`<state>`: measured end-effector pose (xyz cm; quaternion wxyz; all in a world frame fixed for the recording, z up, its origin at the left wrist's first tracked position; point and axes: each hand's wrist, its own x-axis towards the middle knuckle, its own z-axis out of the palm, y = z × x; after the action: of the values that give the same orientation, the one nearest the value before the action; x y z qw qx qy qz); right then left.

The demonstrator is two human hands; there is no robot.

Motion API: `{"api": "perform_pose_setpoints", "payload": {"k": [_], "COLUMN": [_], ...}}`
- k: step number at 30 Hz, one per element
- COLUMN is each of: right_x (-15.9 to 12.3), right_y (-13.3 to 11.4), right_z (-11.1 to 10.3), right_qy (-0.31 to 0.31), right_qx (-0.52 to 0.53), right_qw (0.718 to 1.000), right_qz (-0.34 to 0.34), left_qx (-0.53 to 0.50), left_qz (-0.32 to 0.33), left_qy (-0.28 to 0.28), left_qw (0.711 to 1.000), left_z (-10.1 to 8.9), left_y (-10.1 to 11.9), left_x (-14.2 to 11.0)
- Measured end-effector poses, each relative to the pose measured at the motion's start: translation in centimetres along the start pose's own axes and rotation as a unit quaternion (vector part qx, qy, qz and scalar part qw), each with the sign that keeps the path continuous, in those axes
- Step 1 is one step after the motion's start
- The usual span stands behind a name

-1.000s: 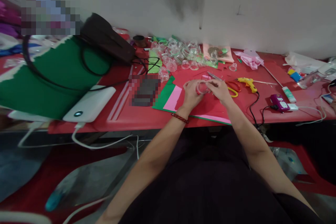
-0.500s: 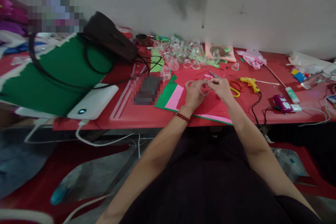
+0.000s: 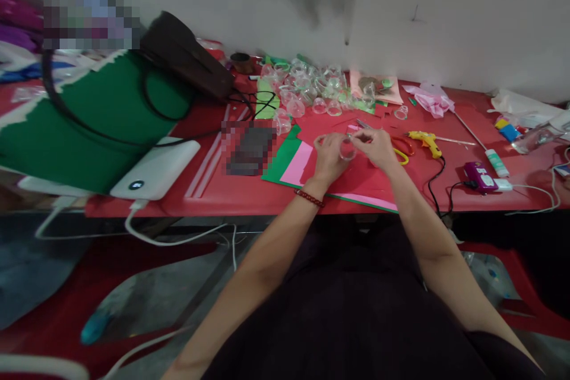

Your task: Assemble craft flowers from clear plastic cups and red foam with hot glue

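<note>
My left hand (image 3: pixel 329 159) has its fingers closed around a small clear plastic cup (image 3: pixel 348 149), held above sheets of coloured paper. At the cup's far edge, my right hand (image 3: pixel 376 147) pinches with thumb and fingertips; whatever sits in that pinch is too small to make out. Red paper (image 3: pixel 356 181) lies on top, with pink paper (image 3: pixel 296 165) and green paper (image 3: pixel 279 161) showing beneath. Scissors (image 3: pixel 401 155) with red and yellow handles rest beside my right hand, partly hidden by it. Behind my hands is a heap of similar clear cups (image 3: pixel 307 90).
A yellow glue gun (image 3: pixel 426 141) with a black cord lies to the right, near a purple power adapter (image 3: pixel 480 178). On the left are a dark phone (image 3: pixel 252 151), a white power bank (image 3: pixel 155 171) and a dark bag (image 3: pixel 187 59). A wall rises behind the table.
The cup has turned slightly in my left hand, so its round outline shows more clearly. Both hands stay nearly in place, and the view has shifted a little.
</note>
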<state>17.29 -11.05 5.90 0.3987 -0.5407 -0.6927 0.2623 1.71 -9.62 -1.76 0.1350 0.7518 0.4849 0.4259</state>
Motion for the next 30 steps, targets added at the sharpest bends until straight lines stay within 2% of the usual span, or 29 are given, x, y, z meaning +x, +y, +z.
{"api": "perform_pose_setpoints", "payload": {"k": [5, 9, 13, 16, 19, 23, 26, 30], "right_x": [0.4, 0.4, 0.4, 0.3, 0.1, 0.0, 0.1, -0.1], "right_y": [-0.5, -1.1, -1.6, -1.8, -1.6, -0.6, 0.4, 1.2], "right_z": [-1.7, -2.3, -1.9, -1.5, -1.1, -0.3, 0.5, 1.2], "right_qy": [-0.077, -0.109, -0.100, -0.073, -0.040, -0.018, 0.008, 0.071], "right_qx": [-0.019, -0.065, -0.151, -0.174, -0.131, -0.018, 0.078, 0.161], "right_qw": [0.997, 0.990, 0.977, 0.977, 0.989, 1.000, 0.996, 0.980], "right_qz": [-0.015, -0.061, -0.110, -0.104, -0.063, -0.006, 0.041, 0.088], "left_qx": [0.017, 0.013, -0.001, -0.011, -0.019, -0.020, -0.016, -0.047], "left_qz": [0.020, 0.033, 0.034, 0.033, 0.029, 0.030, 0.015, -0.035], "left_qy": [-0.014, -0.015, -0.024, -0.025, -0.013, -0.007, 0.003, 0.046], "left_qw": [1.000, 0.999, 0.999, 0.999, 0.999, 0.999, 1.000, 0.997], "left_z": [0.0, 0.1, 0.1, 0.0, -0.3, -0.6, -0.8, -0.6], "left_y": [0.0, -0.2, -0.3, -0.4, -0.3, 0.0, -0.1, -0.7], "left_x": [-0.1, -0.2, -0.2, -0.2, -0.1, -0.1, 0.1, 0.4]}}
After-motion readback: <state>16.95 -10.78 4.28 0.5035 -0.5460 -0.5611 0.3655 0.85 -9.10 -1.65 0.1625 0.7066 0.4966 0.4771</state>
